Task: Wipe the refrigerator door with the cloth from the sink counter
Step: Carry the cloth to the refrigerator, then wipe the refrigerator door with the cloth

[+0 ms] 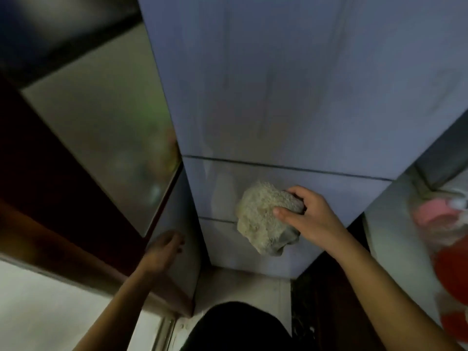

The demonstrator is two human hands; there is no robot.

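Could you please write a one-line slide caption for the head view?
Right hand presses a bunched beige fluffy cloth against the pale blue refrigerator door; left hand rests on its side.

Fridge door mostly bare, narrow gap each side

Refrigerator door [291, 84] above the cloth [263, 219] is bare; glass cabinet door [106, 138] crowds its left edge, wall [395, 224] and red-pink items [450, 262] crowd the right.

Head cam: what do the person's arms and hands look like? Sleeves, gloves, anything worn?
Both forearms are bare up to the frame edge, no sleeves showing. The left hand and right hand wear no gloves. No watch, ring or band is visible, though the left hand is blurred and dim.
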